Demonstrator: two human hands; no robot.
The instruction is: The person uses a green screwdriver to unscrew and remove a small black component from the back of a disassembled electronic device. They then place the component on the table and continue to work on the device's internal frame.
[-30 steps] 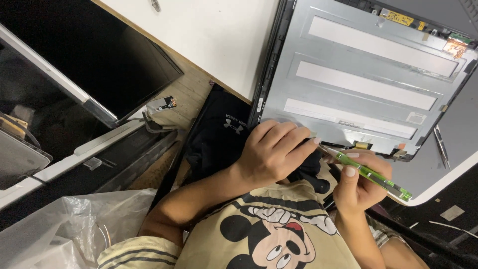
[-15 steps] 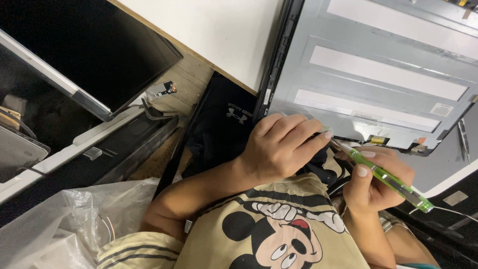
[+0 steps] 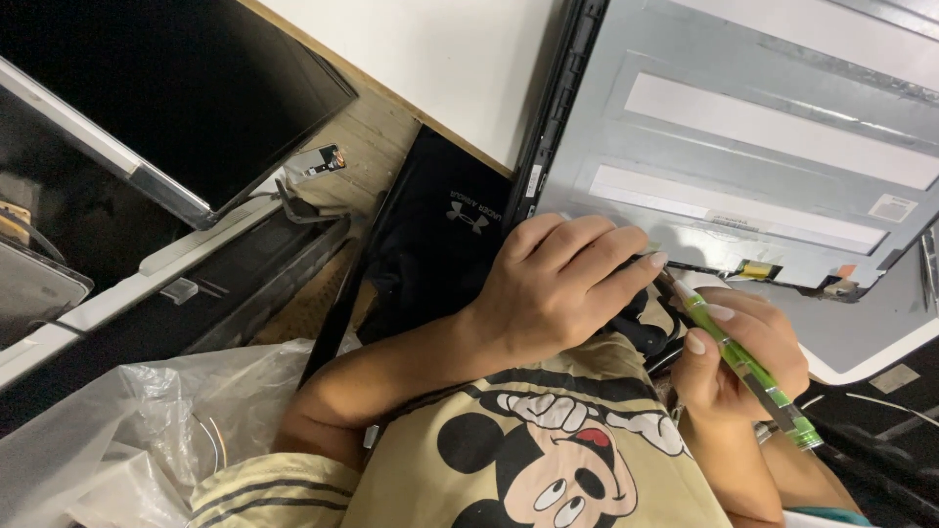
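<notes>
Landmark: the grey metal panel [image 3: 773, 166], the bare back of a flat screen, fills the upper right of the view and lies tilted, with pale strips running across it.
Left hand [image 3: 558, 284]: rests palm down at the lower left corner of the panel, fingers curled and close together, their tips touching the panel's lower edge. It grips nothing that can be seen; whether something small sits under the fingers cannot be told.
Right hand [image 3: 734, 362]: just below the panel's lower edge, closed around a green screwdriver [image 3: 738, 357], thumb and forefinger pinching its shaft.
Green screwdriver: slants from the right hand up and left, its tip meeting the panel's lower edge right beside the left fingertips; the clear green handle sticks out below the hand, away from the panel.
Small connectors [image 3: 758, 269]: a yellow and an orange tab sit on the panel's lower edge, to the right of the screwdriver tip.
Black frame [image 3: 548, 108]: runs along the panel's left side.
Black cloth [image 3: 440, 244]: lies left of the panel, partly under the left wrist.
White board [image 3: 440, 59]: left of the panel, above the cloth.
Dark screen [image 3: 147, 88]: well left of the panel, leaning at an angle.
Plastic bag [image 3: 127, 440]: clear and crumpled, far below and left of the panel.
Printed shirt [image 3: 528, 450]: beige with a cartoon figure, below the panel, between the two forearms.
</notes>
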